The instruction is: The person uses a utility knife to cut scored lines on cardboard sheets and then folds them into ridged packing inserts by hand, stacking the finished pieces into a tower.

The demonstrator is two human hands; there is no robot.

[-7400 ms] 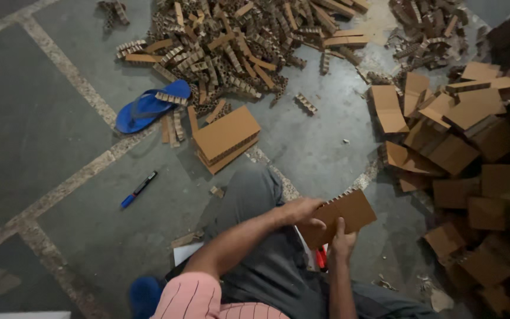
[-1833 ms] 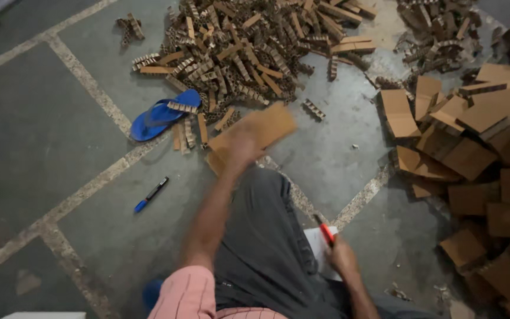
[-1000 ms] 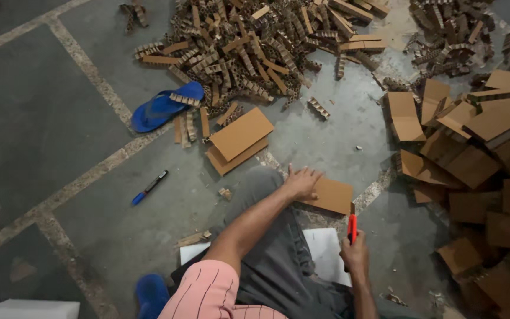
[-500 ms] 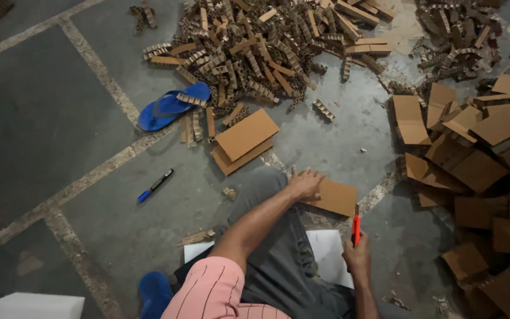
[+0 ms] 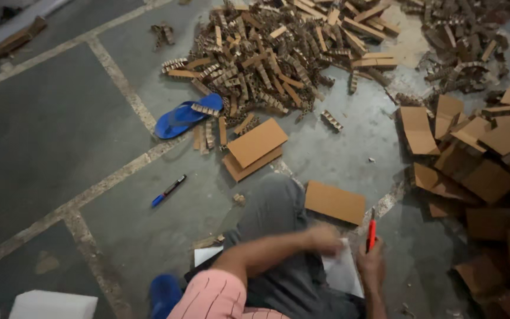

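Observation:
My left hand is blurred and hovers over the top edge of a white sheet on my lap, just below a flat brown cardboard piece lying by my knee. The blur hides its fingers. My right hand grips a red cutter, blade end up, right of the sheet. A small stack of cardboard rectangles sits on the floor ahead of my knee.
A big heap of corrugated strips fills the top centre, with a blue flip-flop at its left edge. Cardboard pieces are piled at the right. A blue marker and a white foam block lie to the left.
My left hand has let go of the flat cardboard piece and pulled back toward my lap and the white sheet. The right hand still holds the red cutter upright.

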